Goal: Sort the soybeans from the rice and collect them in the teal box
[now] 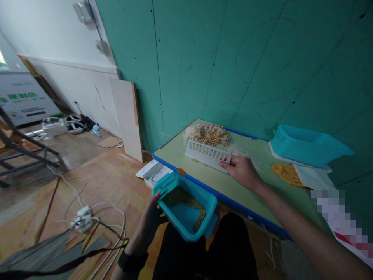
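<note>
My left hand (155, 210) is closed on the end of a blue plastic container (177, 223), held below the table's front edge above my lap. Small dark green beans (177, 195) and tan soybeans (199, 217) lie inside it. In my right hand (241, 169) is a white slotted plastic strip (201, 157), pinched at its right end and standing on its long edge on the tabletop. Just behind the strip lies a pile of soybeans (214, 134) mixed with pale, rice-like grains (189, 134). More pale grains are scattered to its right.
The pale green table (175, 155) has a blue rim and stands against a green wall. A larger blue bin (309, 144), a yellow cloth-like item (287, 175) and white sheets lie at its right. A power strip (83, 219) with cables lies on the floor at left.
</note>
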Demonstrator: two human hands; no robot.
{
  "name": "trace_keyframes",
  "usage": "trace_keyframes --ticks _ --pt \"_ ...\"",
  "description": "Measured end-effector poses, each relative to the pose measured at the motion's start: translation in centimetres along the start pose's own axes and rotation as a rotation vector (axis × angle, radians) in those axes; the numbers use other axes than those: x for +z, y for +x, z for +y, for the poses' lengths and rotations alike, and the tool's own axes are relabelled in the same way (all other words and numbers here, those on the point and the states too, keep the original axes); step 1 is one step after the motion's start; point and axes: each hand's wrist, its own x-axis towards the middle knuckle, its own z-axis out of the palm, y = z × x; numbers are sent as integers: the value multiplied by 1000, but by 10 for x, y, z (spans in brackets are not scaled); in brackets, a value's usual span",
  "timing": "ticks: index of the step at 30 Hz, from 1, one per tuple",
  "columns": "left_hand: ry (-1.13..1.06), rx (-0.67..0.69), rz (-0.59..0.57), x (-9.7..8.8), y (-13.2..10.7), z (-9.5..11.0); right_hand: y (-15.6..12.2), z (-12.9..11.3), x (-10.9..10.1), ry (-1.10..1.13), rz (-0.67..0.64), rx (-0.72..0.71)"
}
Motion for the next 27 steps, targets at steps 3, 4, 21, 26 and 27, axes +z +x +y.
trace_keyframes --ticks 3,4,21,26,27 --pt "4 -24 4 0 1 1 -6 -2 0 27 5 1" --pt "1 -32 4 0 1 1 -9 -3 1 36 3 1" --pt "-2 72 5 7 2 2 -78 -41 3 -52 -4 -168" --pt "-15 62 4 6 0 0 -81 -46 2 -9 14 -106" --pt "-16 54 2 6 0 0 -75 -42 0 -11 46 -81"
